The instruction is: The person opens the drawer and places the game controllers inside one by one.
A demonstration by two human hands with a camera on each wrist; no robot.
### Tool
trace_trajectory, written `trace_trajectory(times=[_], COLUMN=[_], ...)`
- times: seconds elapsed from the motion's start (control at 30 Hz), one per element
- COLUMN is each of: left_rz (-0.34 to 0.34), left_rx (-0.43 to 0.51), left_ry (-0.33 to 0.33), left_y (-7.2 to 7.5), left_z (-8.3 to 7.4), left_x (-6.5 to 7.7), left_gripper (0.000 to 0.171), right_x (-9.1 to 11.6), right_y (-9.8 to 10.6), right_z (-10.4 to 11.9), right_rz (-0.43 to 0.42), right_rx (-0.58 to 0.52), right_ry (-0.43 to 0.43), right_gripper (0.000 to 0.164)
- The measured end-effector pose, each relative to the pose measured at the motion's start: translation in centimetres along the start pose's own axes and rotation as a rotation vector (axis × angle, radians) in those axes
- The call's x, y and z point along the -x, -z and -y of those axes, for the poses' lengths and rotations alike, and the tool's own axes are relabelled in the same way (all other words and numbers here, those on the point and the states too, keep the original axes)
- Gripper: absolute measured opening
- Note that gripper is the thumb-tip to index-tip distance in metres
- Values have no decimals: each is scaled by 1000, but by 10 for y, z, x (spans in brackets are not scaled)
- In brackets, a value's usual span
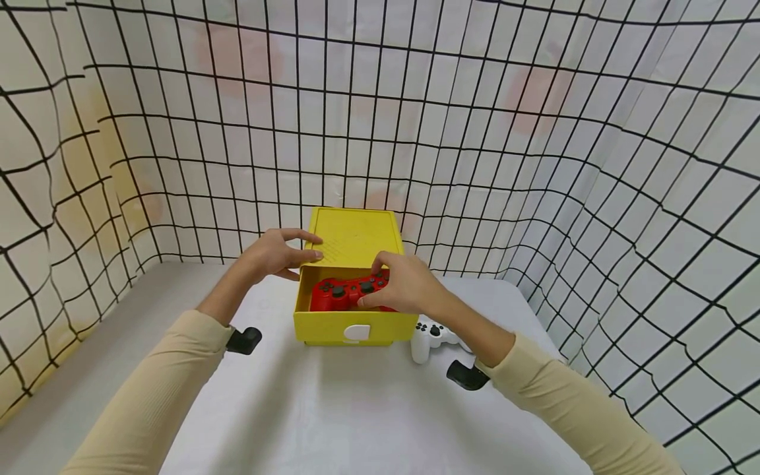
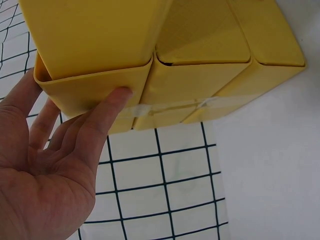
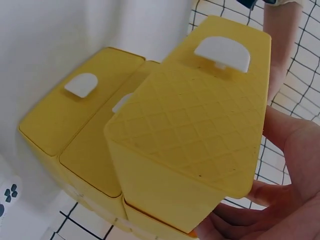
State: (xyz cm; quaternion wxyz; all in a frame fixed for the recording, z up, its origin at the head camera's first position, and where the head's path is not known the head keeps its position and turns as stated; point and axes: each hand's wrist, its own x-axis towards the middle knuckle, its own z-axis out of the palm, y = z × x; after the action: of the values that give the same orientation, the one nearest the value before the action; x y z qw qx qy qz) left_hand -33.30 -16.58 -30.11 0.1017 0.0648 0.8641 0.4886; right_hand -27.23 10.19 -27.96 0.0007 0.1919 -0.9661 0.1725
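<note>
A yellow three-drawer box (image 1: 356, 232) stands with its top drawer (image 1: 323, 324) pulled out toward me. Inside that drawer lies a red game controller (image 1: 335, 297) with black sticks. My left hand (image 1: 273, 253) grips the box's upper left edge, fingers on its top and thumb (image 2: 116, 102) along its side. My right hand (image 1: 410, 282) reaches into the drawer, thumb and forefinger around the red controller and covering its right part. In the right wrist view, the right hand (image 3: 295, 175) is beside the drawer wall, with most fingertips hidden.
A white game controller (image 1: 436, 335) lies on the white table (image 1: 350, 422), close to the box's right side. Black wire mesh (image 1: 368, 112) surrounds the table at the back and sides. The lower drawers have white tab handles (image 3: 81, 85).
</note>
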Motion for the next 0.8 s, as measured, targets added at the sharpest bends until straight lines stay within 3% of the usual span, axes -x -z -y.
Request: trace_trajectory(times=[0.8], left_rz=[-3], left_rx=[-5], left_ry=[-4], left_y=[-1], left_z=[1], left_x=[0], left_gripper=[52], right_x=[5], right_y=[-9], right_z=[-8], right_rz=[9], right_rx=[34], right_ry=[21], right_gripper=[50])
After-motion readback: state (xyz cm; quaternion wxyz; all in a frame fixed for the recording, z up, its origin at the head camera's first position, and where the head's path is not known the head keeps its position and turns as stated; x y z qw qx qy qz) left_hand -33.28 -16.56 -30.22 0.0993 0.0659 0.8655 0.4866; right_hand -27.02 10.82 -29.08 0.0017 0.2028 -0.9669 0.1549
